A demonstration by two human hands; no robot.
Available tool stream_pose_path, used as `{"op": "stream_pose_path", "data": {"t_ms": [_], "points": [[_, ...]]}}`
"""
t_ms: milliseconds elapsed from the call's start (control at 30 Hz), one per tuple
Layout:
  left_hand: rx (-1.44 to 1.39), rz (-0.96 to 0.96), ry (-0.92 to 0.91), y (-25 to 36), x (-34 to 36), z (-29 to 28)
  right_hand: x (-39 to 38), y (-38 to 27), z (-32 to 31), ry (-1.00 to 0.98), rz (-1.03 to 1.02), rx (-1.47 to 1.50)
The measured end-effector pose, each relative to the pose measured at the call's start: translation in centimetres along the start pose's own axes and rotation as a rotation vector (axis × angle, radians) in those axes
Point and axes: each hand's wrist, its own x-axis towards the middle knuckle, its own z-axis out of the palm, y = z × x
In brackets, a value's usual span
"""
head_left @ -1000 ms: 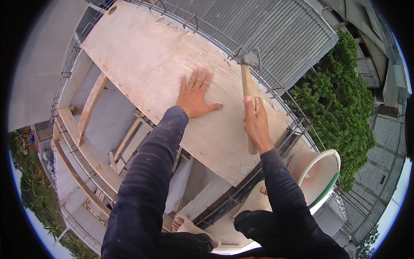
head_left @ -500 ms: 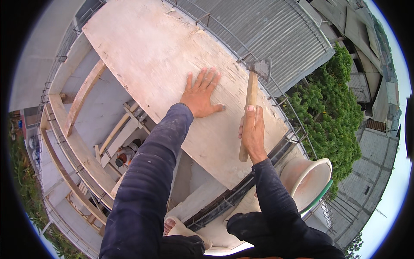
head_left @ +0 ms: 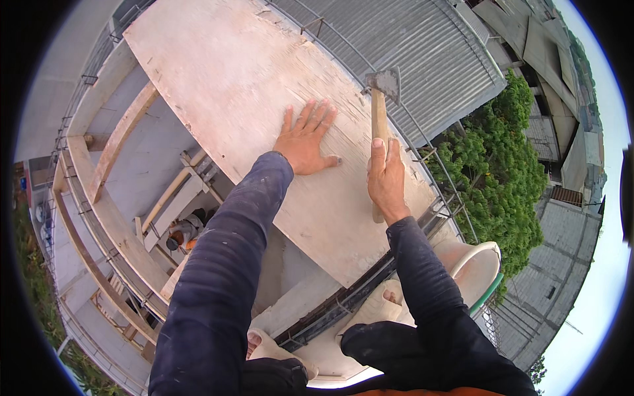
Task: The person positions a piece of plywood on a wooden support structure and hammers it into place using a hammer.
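Note:
Spread flat, fingers apart, my left hand [head_left: 305,142] presses on a pale plywood sheet [head_left: 218,79]. To its right, my right hand [head_left: 387,179] is closed around the wooden handle of a hatchet [head_left: 379,117]. The hatchet's flared metal head points away from me, over the far right edge of the sheet. Its handle end sticks out below my palm. The sheet lies slantwise across an opening, its near corner in front of my feet. Its surface is worn and splintered along the right side.
Steel rebar [head_left: 429,153] runs along the sheet's right edge, beside a corrugated roof [head_left: 396,46] and a tree [head_left: 489,175]. A whitish bucket [head_left: 477,267] stands right of my legs. At left, wooden framing [head_left: 125,142] borders a deep opening; a person [head_left: 187,231] is far below.
My right hand has moved the hatchet farther away from me along the sheet's edge. My left hand stays flat in place. The whole view has shifted slightly.

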Motion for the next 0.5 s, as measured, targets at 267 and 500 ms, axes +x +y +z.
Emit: {"op": "stream_pose_path", "data": {"t_ms": [267,500], "points": [[-0.009,0.002,-0.033,0.3,0.3,-0.1,1.7,1.4,-0.7,-0.028,0.002,-0.125],[-0.034,0.01,-0.033,0.2,0.2,-0.5,1.9,1.4,-0.9,-0.051,0.039,-0.128]]}}
